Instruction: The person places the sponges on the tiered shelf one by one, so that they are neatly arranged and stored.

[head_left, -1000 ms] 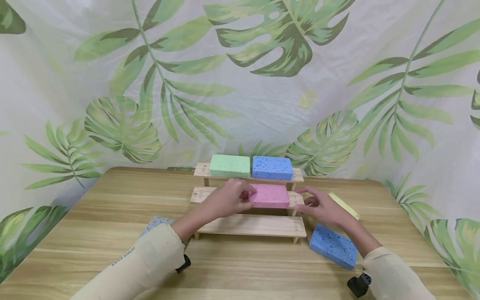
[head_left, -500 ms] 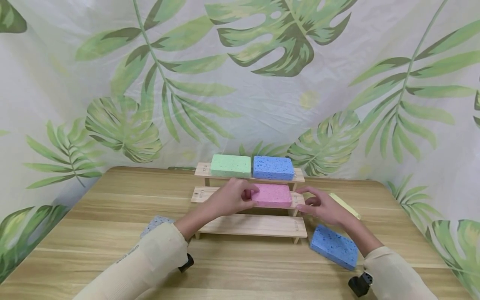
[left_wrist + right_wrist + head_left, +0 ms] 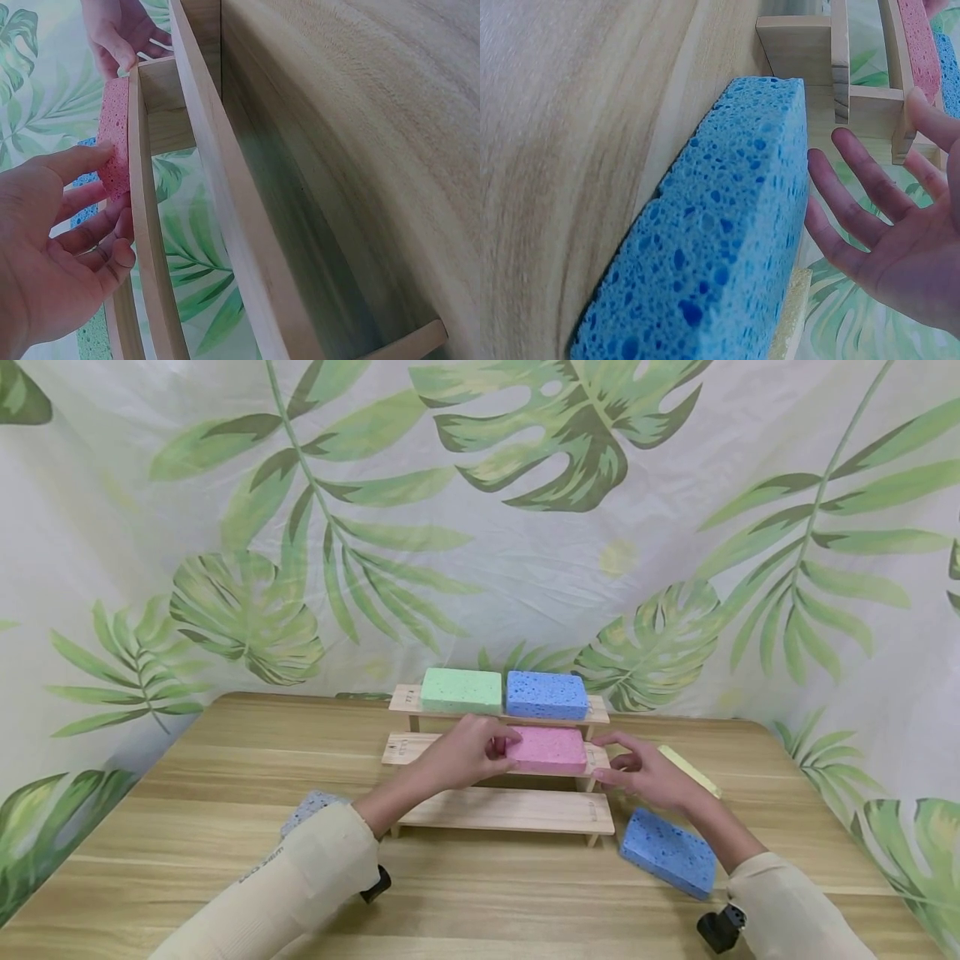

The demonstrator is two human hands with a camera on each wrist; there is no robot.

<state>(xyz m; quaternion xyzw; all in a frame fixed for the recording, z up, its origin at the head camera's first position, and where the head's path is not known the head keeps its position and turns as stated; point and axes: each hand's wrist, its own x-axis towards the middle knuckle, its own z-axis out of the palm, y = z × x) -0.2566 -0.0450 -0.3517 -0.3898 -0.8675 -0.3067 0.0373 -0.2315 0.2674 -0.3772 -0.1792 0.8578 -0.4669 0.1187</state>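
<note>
A pink sponge (image 3: 547, 749) lies flat on the middle shelf of a wooden three-step rack (image 3: 504, 810), towards its right end. My left hand (image 3: 468, 750) pinches the sponge's left end, its thumb at the front corner and index finger at the back. In the left wrist view the other fingers of that hand curl beside the shelf's edge. My right hand (image 3: 648, 770) is at the right end of the middle shelf, fingers loosely spread, its thumb tip (image 3: 916, 99) right at the shelf end. A small gap shows between it and the pink sponge.
On the top shelf sit a green sponge (image 3: 461, 691) and a blue sponge (image 3: 546, 694). Another blue sponge (image 3: 667, 852) lies on the table by my right forearm, with a yellow sponge (image 3: 690, 772) behind. A grey sponge (image 3: 311, 808) is partly hidden by my left sleeve.
The pink sponge has slid slightly right along the middle shelf, with my left hand following at its left end. My right hand has stayed almost still at the shelf's end.
</note>
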